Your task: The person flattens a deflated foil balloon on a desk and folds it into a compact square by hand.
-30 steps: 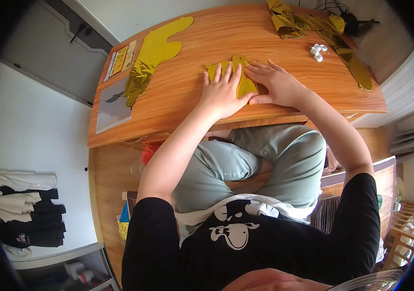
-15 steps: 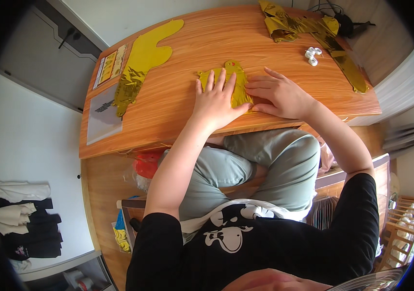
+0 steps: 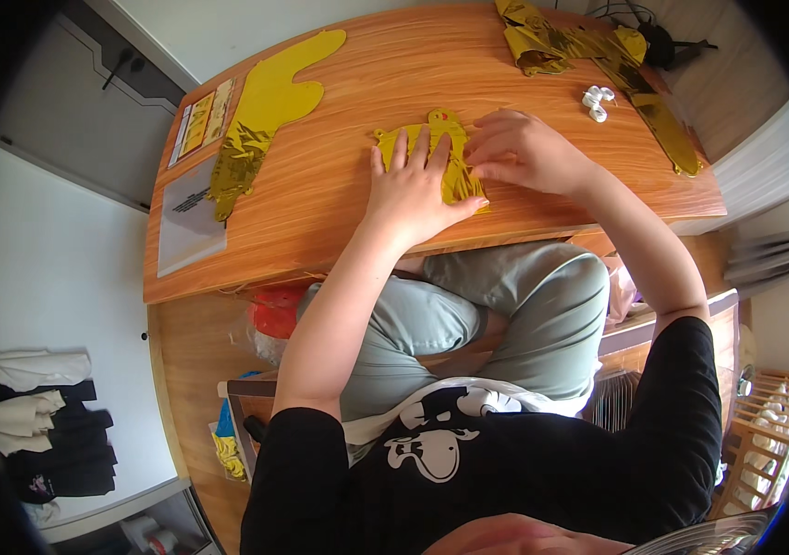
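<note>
A folded gold foil balloon (image 3: 451, 182) lies near the table's front edge, with a small red mark on its rounded far end. Flat on top of it rests my left hand (image 3: 410, 185), fingers spread, covering much of the foil. My right hand (image 3: 528, 155) is at the balloon's right edge, its fingers bent and a little apart. I see nothing held in it. Whether its fingertips touch the foil is hard to tell.
Flat gold foil balloons lie at the table's left (image 3: 276, 90) and far right (image 3: 636, 91). White curled ribbon (image 3: 597, 104) sits near the right one. A printed card (image 3: 202, 121) and a clear plastic sleeve (image 3: 193, 222) lie along the left edge; black cables (image 3: 660, 44) are at the back right.
My right hand has risen off the foil's right side and its fingers have curled, where they lay flatter before. The left hand stays spread on the balloon.
</note>
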### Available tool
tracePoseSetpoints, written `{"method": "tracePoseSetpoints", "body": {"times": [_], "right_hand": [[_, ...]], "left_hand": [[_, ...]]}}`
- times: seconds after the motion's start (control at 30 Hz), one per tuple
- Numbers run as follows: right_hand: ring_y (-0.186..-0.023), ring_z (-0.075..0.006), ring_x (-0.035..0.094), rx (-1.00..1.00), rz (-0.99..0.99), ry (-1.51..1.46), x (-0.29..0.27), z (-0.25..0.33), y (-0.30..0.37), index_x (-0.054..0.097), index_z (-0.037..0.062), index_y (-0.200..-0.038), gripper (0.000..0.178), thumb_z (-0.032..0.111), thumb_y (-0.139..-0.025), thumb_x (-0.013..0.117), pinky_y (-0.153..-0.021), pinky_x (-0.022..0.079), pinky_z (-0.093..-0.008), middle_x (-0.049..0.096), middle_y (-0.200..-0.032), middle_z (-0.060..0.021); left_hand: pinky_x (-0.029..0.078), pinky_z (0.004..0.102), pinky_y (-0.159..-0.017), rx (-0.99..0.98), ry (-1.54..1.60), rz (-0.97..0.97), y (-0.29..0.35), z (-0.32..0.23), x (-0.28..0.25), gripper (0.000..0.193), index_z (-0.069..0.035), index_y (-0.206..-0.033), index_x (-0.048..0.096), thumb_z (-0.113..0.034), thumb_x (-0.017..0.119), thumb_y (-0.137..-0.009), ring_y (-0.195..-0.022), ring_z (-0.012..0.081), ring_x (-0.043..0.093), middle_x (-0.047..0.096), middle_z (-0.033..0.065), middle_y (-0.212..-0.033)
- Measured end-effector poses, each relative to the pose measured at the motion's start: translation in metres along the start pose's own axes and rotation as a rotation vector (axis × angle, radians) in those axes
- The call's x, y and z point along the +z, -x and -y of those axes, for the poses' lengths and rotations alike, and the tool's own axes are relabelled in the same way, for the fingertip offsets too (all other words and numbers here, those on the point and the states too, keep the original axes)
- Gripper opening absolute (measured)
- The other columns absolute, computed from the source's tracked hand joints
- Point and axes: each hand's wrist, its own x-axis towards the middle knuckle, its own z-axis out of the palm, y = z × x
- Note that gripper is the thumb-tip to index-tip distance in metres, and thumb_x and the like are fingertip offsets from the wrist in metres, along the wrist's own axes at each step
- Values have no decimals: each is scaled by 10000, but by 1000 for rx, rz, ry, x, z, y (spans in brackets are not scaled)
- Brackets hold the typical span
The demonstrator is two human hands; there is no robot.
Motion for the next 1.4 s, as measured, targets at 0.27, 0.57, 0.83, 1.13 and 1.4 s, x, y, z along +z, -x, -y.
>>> {"method": "tracePoseSetpoints", "body": {"times": [0.27, 0.57, 0.83, 1.13, 1.4], "right_hand": [[-1194, -353, 620, 165, -98, 38, 19, 0, 2, 807, 81, -980, 172, 175, -837, 801, -1026, 489, -448, 745, -1150, -63], [-1428, -352, 452, 168, 70, 199, 7, 18, 11, 781, 129, -1177, 401, 343, -839, 814, -1241, 282, -523, 653, -1379, -66], [-1504, -367, 346, 225, 229, 207, -5, 31, 10, 667, 129, -1376, 744, 506, -764, 857, -1265, 203, -556, 563, -1490, -133], [-1473, -385, 380, 236, 201, -14, 1, 29, -10, 512, 87, -1509, 956, 414, -703, 910, -1234, 287, -463, 488, -1532, -225], [-1482, -373, 356, 235, 140, 79, 17, 13, 1, 454, 102, -1551, 1024, 415, -687, 906, -1241, 274, -475, 478, -1543, -202]], "left_hand": [[146, 688, -1219, -10, -4, 12, 1, -1, 3, 1065, -94, -1596, 367, -820, 571, -844, -1554, 420, 240, 314, 211, -1660], [137, 687, -1221, -6, -8, 25, 1, 0, 1, 1159, -101, -1610, 350, -910, 514, -796, -1564, 415, 218, 289, 200, -1677], [145, 682, -1221, -17, 16, -7, -1, 7, 14, 945, -98, -1598, 366, -778, 443, -947, -1557, 427, 230, 291, 214, -1671], [125, 682, -1225, -7, -4, 5, 0, 7, 10, 886, -97, -1610, 329, -709, 451, -982, -1558, 431, 226, 314, 227, -1657], [111, 599, -1259, -56, 401, 28, -2, 20, 0, 768, -88, -1636, 266, -587, 395, -1067, -1577, 399, 187, 234, 215, -1694]]}}
